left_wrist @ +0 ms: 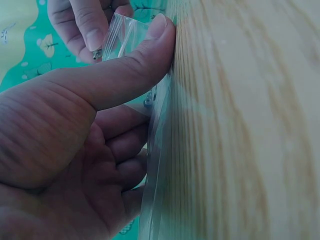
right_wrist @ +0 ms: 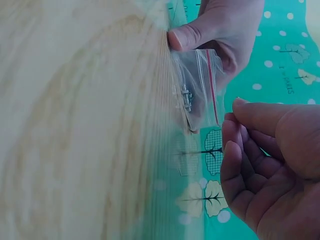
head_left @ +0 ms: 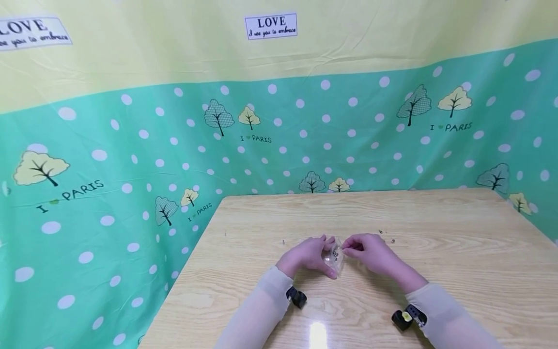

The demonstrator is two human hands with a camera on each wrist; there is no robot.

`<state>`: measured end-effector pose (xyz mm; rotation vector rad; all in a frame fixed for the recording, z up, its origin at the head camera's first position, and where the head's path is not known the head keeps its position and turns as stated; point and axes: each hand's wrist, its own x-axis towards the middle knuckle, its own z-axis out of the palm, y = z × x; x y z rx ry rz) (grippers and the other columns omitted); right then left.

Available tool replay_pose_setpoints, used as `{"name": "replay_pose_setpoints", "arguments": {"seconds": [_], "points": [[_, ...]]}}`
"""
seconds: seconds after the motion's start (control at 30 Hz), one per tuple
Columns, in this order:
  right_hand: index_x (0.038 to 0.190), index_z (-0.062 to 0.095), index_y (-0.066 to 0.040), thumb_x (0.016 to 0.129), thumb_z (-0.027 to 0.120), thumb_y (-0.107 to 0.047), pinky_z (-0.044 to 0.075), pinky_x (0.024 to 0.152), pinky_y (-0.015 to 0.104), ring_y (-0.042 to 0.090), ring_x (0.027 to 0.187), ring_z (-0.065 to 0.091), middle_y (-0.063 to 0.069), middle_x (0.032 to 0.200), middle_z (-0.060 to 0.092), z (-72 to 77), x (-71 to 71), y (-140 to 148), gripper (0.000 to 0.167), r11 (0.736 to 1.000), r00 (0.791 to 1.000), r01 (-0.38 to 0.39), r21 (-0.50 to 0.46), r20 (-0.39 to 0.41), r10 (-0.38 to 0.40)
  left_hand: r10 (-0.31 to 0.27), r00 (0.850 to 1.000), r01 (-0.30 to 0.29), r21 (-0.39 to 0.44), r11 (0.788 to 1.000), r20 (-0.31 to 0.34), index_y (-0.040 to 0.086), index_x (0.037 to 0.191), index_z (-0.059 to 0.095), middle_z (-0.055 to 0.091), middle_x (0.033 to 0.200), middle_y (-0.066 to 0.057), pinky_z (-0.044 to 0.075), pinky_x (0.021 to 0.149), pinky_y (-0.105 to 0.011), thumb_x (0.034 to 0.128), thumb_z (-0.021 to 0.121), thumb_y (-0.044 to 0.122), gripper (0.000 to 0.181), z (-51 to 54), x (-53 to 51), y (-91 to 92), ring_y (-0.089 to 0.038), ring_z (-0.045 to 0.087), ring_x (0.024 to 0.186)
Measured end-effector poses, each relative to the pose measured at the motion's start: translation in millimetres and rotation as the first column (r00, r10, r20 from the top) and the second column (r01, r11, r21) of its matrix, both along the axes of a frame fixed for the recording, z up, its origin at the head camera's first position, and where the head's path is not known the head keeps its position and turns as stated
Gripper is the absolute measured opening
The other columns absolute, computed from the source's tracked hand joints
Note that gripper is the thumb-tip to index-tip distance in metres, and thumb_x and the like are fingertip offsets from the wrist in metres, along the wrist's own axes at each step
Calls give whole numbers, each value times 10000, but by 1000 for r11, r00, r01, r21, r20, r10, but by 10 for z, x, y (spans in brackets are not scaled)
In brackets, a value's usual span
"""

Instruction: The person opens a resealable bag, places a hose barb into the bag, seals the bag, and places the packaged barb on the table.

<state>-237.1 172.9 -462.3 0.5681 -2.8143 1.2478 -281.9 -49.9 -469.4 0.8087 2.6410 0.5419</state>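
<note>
Some metal fasteners bagged, loose ones on worktop; left fingers grip zip-lock bag, right fingers pinch another fastener.

The bag was clear, with a red stripe; the metal parts looked silvery. Pale tan with darker wood grain covered the counter. The cloth was yellow above and green below, patterned with whitish dots and yellow and checked trees. Both sleeves looked off-white.
</note>
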Motion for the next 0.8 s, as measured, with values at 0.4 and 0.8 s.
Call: {"name": "replay_pose_setpoints", "arguments": {"seconds": [0.4,0.8], "points": [[1059,799,-90,1001,752,-111,585,860,414,136,924,684,-42,969,752,-19,5,-49,77,1000,1000,17,3,-19,-17,-3,1000,3,7,1000,-3,169,1627,459,376,1695,66,250,1299,-443,768,967,435,1033,11,7,-9,-265,271,1605],[1047,801,-99,1005,748,-111,585,844,409,143,916,681,-29,968,755,6,24,-55,68,999,999,35,1,-25,-35,-4,1000,4,2,1000,2,186,1621,476,358,1707,66,257,1298,-460,777,964,448,1010,-3,-11,-3,-273,280,1601]]}}
